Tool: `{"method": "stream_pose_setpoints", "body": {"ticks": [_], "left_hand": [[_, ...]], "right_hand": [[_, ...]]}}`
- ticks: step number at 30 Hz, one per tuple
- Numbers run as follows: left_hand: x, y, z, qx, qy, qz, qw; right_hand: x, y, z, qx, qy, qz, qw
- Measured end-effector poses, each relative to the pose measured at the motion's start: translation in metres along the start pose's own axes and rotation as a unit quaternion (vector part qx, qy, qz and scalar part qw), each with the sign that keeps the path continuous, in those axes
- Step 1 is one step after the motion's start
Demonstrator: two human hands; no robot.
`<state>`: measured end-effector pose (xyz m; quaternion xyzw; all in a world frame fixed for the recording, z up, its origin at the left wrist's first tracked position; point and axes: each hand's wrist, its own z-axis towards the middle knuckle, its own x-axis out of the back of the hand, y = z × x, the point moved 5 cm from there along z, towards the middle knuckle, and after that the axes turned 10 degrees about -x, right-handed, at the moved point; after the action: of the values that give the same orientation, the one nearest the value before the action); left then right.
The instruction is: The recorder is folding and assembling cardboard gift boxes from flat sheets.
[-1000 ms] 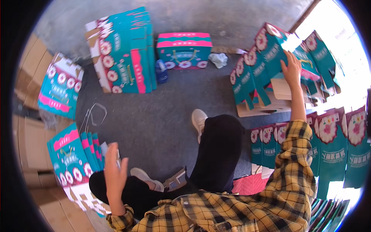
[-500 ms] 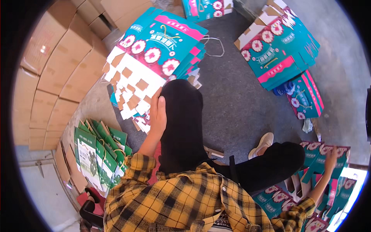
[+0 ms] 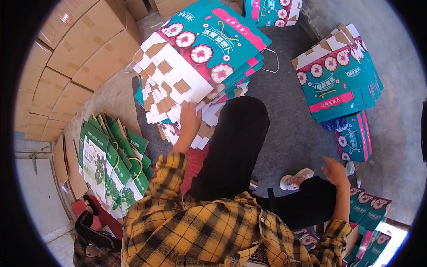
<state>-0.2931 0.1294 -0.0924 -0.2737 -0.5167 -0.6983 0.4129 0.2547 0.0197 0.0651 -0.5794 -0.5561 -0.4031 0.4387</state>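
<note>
A stack of flat teal-and-pink printed cartons (image 3: 227, 38) lies ahead of me, its white and brown flaps fanned toward me. My left hand (image 3: 190, 120) is at the near edge of the top carton, fingers closed on a flap; the fingertips are partly hidden. To the right, my right hand (image 3: 336, 173) hovers above my bent leg, fingers apart and holding nothing. Below it, beside my right forearm, stand several teal cartons with handles (image 3: 370, 209), partly cut off by my sleeve.
Brown cardboard boxes (image 3: 84, 53) are stacked along the left. Green carry cartons (image 3: 113, 160) lean together near my left side. Another pile of flat teal cartons (image 3: 340, 73) sits at the right, with a teal carton (image 3: 355, 138) next to it. A person's dark shoe (image 3: 86, 222) shows lower left.
My right hand has left the standing cartons at the lower right and come up and inward with its fingers spread. My left hand stays at the stack's edge. The view has shifted.
</note>
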Motion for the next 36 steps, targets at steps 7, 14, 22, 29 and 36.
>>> {"method": "stream_pose_setpoints", "body": {"ticks": [7,14,22,29,36], "left_hand": [[-0.038,0.021,0.084,-0.085,0.049,0.136,0.986],[-0.057,0.015,0.103,-0.103,-0.012,0.196,0.975],[0.017,0.033,0.104,-0.215,0.023,0.224,0.950],[0.193,0.182,0.112,-0.378,0.139,0.155,0.902],[0.166,0.303,0.012,-0.575,-0.024,0.145,0.805]], "right_hand": [[-0.006,0.006,0.003,-0.079,-0.049,-0.034,0.995],[-0.012,0.013,-0.002,-0.098,-0.067,-0.025,0.993],[-0.013,0.015,0.002,-0.079,-0.046,-0.025,0.995],[0.014,-0.003,0.006,-0.049,0.059,0.045,0.996],[0.089,-0.177,0.003,0.155,0.306,0.145,0.928]]}}
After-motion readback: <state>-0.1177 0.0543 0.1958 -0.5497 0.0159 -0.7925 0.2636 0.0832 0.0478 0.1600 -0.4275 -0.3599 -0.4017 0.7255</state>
